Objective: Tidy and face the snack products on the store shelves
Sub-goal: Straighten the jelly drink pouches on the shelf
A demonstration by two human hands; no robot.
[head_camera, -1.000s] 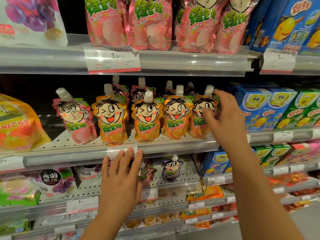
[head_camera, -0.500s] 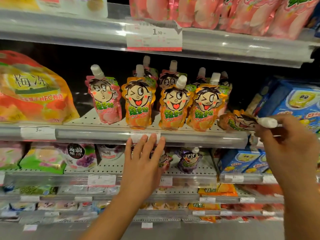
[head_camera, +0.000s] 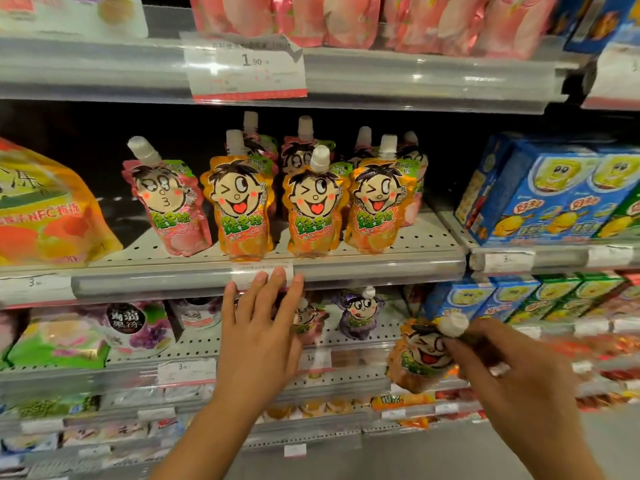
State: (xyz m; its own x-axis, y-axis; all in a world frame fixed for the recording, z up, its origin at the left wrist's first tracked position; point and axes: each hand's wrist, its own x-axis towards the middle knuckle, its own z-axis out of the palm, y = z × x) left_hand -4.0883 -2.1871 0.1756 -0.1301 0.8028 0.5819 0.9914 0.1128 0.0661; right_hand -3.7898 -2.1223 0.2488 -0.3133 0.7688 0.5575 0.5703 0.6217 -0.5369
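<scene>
Two bare forearms rise from the bottom edge of the frame, with no sleeves in view. The left hand (head_camera: pixel 258 337) and right hand (head_camera: pixel 512 382) wear no gloves, rings or watch.

Four orange pouches (head_camera: pixel 240 209), two hands (head_camera: pixel 258 341)

Shop aisle: tiered shelves (head_camera: pixel 363 268) stocked with snack pouches (head_camera: pixel 242 209), boxed goods (head_camera: pixel 554 199), price tags (head_camera: pixel 244 65) on rails.

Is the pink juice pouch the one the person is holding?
No, the right hand holds an orange pouch by its cap, while the pink pouch stands on the shelf.
</scene>
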